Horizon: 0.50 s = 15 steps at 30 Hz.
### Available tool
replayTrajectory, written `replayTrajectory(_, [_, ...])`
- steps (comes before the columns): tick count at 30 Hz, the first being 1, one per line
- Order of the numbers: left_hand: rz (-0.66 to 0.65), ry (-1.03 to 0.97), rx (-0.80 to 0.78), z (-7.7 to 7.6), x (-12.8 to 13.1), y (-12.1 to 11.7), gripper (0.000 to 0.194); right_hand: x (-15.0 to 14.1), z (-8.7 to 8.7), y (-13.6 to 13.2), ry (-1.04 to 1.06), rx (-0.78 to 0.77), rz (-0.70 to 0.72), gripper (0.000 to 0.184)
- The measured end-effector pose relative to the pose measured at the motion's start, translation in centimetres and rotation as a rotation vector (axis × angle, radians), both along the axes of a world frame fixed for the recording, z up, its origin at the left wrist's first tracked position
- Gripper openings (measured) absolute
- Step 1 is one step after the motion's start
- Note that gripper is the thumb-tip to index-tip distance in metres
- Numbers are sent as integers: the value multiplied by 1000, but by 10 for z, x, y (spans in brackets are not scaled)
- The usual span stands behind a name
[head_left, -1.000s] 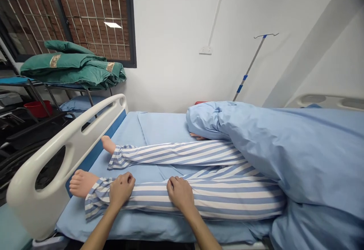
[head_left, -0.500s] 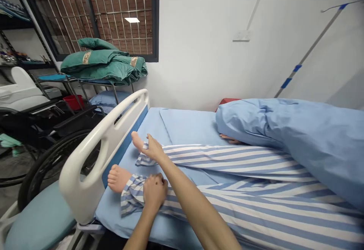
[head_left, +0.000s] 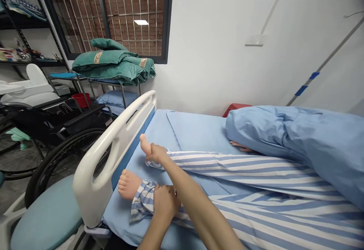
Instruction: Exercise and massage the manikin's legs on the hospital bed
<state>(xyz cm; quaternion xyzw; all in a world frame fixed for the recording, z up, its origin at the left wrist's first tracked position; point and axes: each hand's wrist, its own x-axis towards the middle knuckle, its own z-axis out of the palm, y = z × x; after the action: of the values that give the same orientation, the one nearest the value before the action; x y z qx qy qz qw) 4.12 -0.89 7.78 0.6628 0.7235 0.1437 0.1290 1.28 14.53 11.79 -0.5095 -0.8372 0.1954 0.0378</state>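
Two legs in striped pyjama trousers (head_left: pixel 227 162) lie stretched on the bed, with bare feet that look like a manikin's. My left hand (head_left: pixel 166 201) grips the near lower leg over the striped cloth, its fingers curled round and partly hidden. Just beyond it, the near foot (head_left: pixel 130 184) points its toes up. My right hand (head_left: pixel 157 153) is closed round the far ankle at the trouser cuff, next to the far foot (head_left: pixel 145 144). A light blue quilt (head_left: pixel 307 136) covers the upper legs and body. Fingers of the lying figure (head_left: pixel 241 147) show under its edge.
A white footboard (head_left: pixel 93 159) rises at the bed's end. Beyond it stand a wheelchair (head_left: pixel 57 125) and a teal padded seat (head_left: pixel 48 219). Green folded bedding (head_left: pixel 113 64) is piled under the barred window. A pole with blue bands (head_left: pixel 307 83) leans near the wall.
My right hand has closed round the far ankle; its thumb stood raised before. My left hand keeps its grip on the near leg. The whole view has shifted slightly.
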Motion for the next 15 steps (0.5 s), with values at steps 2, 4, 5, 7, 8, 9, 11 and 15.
replayTrajectory(2, [13, -31, 71, -2, -2, -3, 27, 5, 14, -8, 15, 22, 40, 60])
replayTrajectory(4, [38, -145, 209, -4, -7, -7, 24, 10, 23, -16, 23, 48, 87, 60])
replayTrajectory(5, [67, -223, 289, -3, -10, -10, 23, 12, 26, -21, 23, 63, 112, 61])
replayTrajectory(7, [154, -378, 426, -2, -17, -15, 19, 15, 24, -30, 18, 89, 153, 62])
replayTrajectory(8, [208, -448, 473, -1, -20, -17, 17, 15, 21, -34, 12, 97, 166, 62])
replayTrajectory(9, [268, -511, 502, 1, -23, -19, 15, 15, 16, -38, 3, 102, 174, 62])
replayTrajectory(11, [386, -635, 512, 2, -26, -20, 19, 13, 3, -44, -21, 120, 177, 61])
replayTrajectory(15, [541, -772, 438, 5, -21, -15, 41, 10, -19, -54, -47, 181, 188, 53])
